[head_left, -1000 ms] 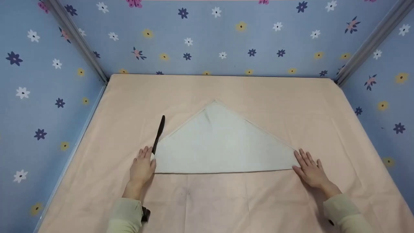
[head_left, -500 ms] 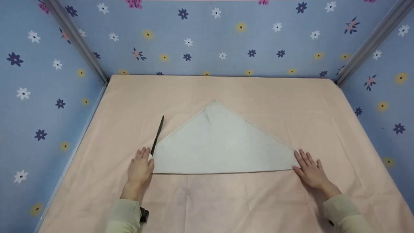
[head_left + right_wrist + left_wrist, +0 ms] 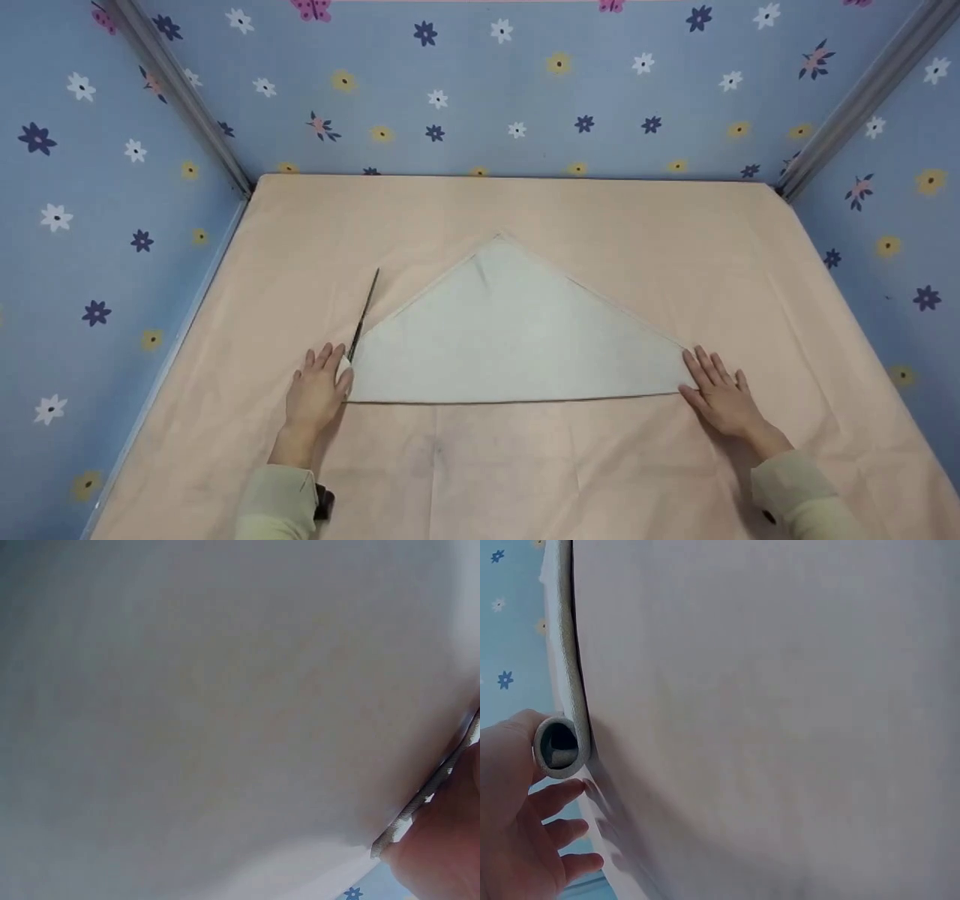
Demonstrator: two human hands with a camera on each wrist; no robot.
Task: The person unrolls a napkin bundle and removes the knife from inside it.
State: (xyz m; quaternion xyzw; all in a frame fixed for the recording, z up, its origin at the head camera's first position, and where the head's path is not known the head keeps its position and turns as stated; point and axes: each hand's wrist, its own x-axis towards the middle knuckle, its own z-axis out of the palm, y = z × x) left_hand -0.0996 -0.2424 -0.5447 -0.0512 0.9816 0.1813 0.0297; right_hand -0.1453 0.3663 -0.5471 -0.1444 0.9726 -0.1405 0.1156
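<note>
A pale grey-white cloth [image 3: 510, 337], folded to a peak at the far side, lies in the middle of the table. My left hand [image 3: 316, 391] pinches its left end between thumb and fingers. In the left wrist view that end is curled into a roll [image 3: 557, 748] with a dark inside, between the thumb and forefinger. A thin dark strip [image 3: 364, 311] runs from my left fingers toward the back, beside the cloth's slanting edge. At the right corner my right hand [image 3: 724, 397] rests flat, fingers straight, fingertips on the cloth. The right wrist view shows only part of this hand, at its edge.
A peach tablecloth [image 3: 637, 232] with faint creases covers the table. Blue flowered panels [image 3: 480, 90] stand at the back and both sides, with grey posts [image 3: 187, 97] at the far corners.
My left hand has shifted left with the rolled end, and the cloth's flat part reaches farther left. The dark strip has narrowed to a line. My right hand has stayed in place.
</note>
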